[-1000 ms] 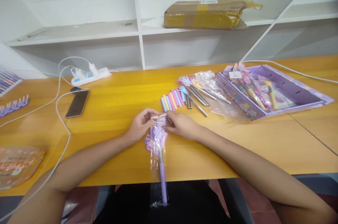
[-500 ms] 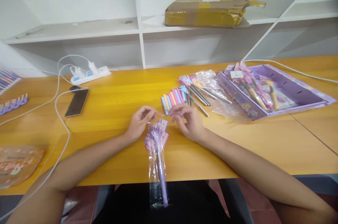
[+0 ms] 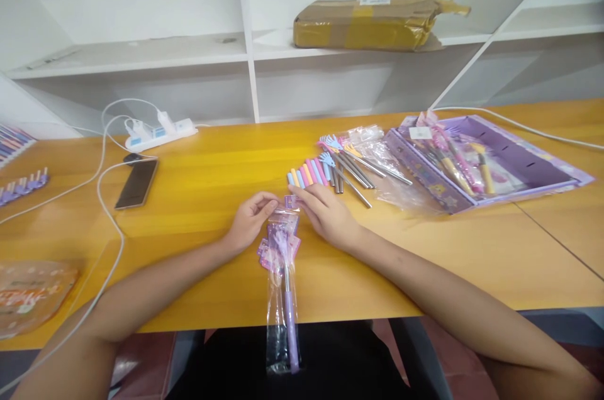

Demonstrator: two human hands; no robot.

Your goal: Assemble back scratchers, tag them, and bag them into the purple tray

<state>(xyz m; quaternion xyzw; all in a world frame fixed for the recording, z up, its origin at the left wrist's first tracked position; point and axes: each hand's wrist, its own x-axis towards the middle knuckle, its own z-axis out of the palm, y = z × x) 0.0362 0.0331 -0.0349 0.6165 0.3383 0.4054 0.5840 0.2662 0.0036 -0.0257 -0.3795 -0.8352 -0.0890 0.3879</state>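
A clear plastic bag [image 3: 276,324] lies lengthwise toward me, hanging over the table's front edge. Inside it is a back scratcher with a purple handle [image 3: 290,318], a metal rod and a purple hand-shaped head. My left hand [image 3: 252,217] pinches the top left corner of the bag. My right hand [image 3: 330,214] is closed at the top right corner, its fingertips partly hiding the bag's edge. A small purple card [image 3: 290,201] shows between the hands; whether fingers grip it I cannot tell. Several pink and purple cards [image 3: 268,256] lie under the bag.
Coloured handles [image 3: 306,172] and metal rods with hand-shaped heads [image 3: 346,170] lie beyond my right hand, beside loose plastic bags [image 3: 401,192]. A purple box [image 3: 528,167] holds bagged pieces. A phone [image 3: 138,183], power strip [image 3: 163,134] and white cables [image 3: 111,208] are at left.
My right hand has moved slightly left and its fingers have come down to the bag's top. The bag's top edge now lies flatter, and a purple card shows between my hands.
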